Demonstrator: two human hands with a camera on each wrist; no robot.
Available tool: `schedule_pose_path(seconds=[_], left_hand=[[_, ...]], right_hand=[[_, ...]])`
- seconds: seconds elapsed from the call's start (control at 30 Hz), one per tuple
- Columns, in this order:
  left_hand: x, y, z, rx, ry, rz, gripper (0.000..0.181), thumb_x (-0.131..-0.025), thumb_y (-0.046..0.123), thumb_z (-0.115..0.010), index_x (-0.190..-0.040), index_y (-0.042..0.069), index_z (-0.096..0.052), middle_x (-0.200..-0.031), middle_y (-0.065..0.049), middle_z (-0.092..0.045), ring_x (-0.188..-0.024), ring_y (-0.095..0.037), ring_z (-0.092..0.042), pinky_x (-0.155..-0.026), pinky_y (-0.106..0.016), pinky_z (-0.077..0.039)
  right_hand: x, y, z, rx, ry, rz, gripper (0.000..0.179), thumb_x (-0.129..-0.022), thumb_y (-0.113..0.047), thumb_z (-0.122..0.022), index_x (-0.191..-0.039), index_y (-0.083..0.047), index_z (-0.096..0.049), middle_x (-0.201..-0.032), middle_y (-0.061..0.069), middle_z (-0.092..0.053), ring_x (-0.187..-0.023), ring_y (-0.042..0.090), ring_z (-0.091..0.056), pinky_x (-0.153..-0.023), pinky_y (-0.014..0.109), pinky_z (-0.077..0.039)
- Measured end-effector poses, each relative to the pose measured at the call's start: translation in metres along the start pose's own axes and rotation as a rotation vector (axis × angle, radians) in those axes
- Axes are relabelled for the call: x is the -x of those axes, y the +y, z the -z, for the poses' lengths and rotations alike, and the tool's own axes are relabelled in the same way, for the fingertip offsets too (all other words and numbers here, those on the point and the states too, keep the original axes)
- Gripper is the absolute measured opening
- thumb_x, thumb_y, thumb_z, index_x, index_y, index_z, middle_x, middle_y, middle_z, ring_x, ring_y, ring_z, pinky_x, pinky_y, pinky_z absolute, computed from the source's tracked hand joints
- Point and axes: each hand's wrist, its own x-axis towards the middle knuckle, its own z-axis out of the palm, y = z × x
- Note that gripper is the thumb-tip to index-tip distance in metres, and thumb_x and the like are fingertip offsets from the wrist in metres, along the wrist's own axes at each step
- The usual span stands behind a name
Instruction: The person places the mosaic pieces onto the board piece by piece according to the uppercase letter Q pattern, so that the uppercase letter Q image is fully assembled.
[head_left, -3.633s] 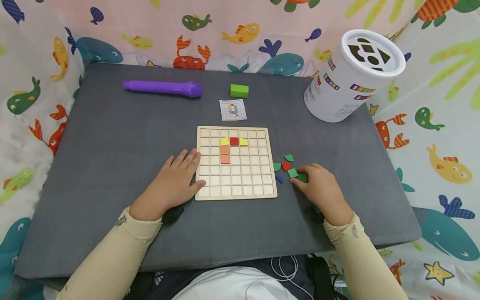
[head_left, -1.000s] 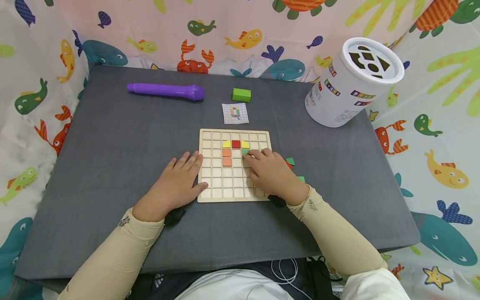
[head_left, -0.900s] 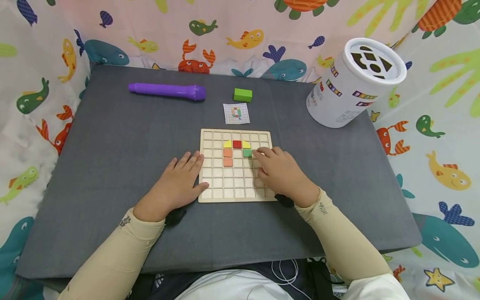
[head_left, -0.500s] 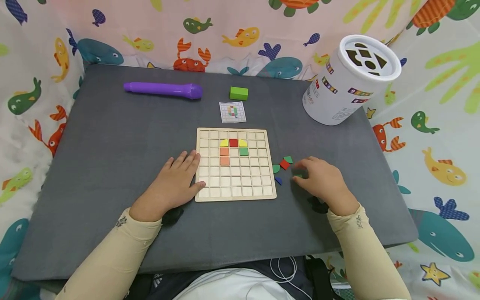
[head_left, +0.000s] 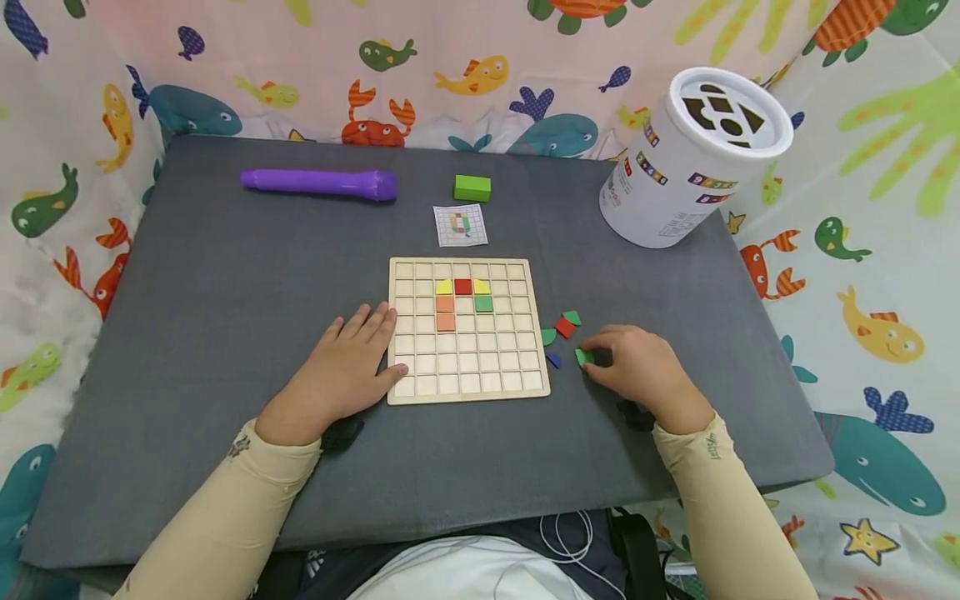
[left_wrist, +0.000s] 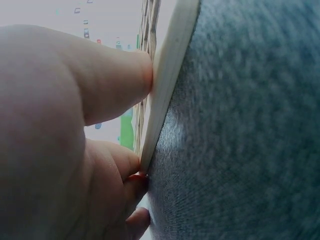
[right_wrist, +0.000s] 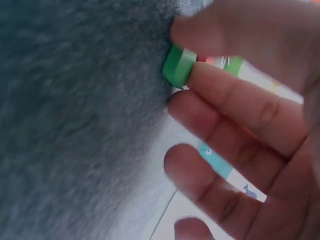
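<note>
I have a grey table [head_left: 225,292] and, on it, a white canister [head_left: 667,196] beyond the wooden grid board [head_left: 468,400], to the right. Beyond the board to the left lies a purple microphone-shaped wand [head_left: 318,183]. At the board's left edge I see the left hand [head_left: 337,371], fingers straight, thumb apart and touching the rim. Right of the board, the right hand [head_left: 642,371] has thumb and index finger closed in a pinch. Past the board's far edge lies a printed card [head_left: 461,226], with a green block [head_left: 472,188] behind it. In the board's cells sit two yellow tiles [head_left: 444,287], a red tile [head_left: 463,287], two orange tiles [head_left: 446,322] and a green square [head_left: 483,303]. Off its right edge I find a loose red tile [head_left: 565,327], a blue tile [head_left: 553,361], two loose green tiles [head_left: 549,337] and the pinched green tile [head_left: 583,357], its outline hard to judge behind the fingers
</note>
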Motion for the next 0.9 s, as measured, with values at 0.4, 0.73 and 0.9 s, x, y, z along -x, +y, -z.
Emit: schedule_pose_path(seconds=[0.4, 0.73, 0.9], left_hand=[[0.002, -0.006, -0.002, 0.002, 0.002, 0.011, 0.087, -0.11, 0.047, -0.055, -0.17, 0.001, -0.012, -0.177, -0.016, -0.009, -0.163, -0.04, -0.007, -0.127, -0.063, -0.008], [0.002, -0.003, -0.001, -0.006, 0.022, -0.008, 0.088, -0.109, 0.049, -0.056, -0.17, 0.002, -0.014, -0.177, -0.015, -0.011, -0.163, -0.039, -0.009, -0.127, -0.061, -0.009], [0.004, -0.003, 0.002, -0.015, 0.029, -0.005, 0.087, -0.109, 0.048, -0.057, -0.169, 0.0, -0.017, -0.177, -0.017, -0.014, -0.162, -0.04, -0.011, -0.127, -0.062, -0.011]], right_hand=[[-0.054, -0.062, 0.002, -0.006, 0.018, 0.151, 0.016, -0.087, -0.031, -0.087, -0.097, -0.018, -0.085, -0.09, -0.006, -0.077, -0.075, 0.013, -0.065, -0.064, 0.04, -0.057], [-0.101, -0.096, -0.012, 0.009, 0.026, 0.335, 0.006, -0.09, -0.02, -0.09, -0.095, -0.019, -0.089, -0.102, -0.005, -0.079, -0.095, 0.017, -0.073, -0.073, 0.04, -0.062], [-0.106, -0.1, -0.008, 0.049, 0.079, 0.413, 0.006, -0.089, -0.02, -0.091, -0.093, -0.017, -0.088, -0.099, -0.002, -0.074, -0.088, 0.02, -0.068, -0.069, 0.038, -0.059]])
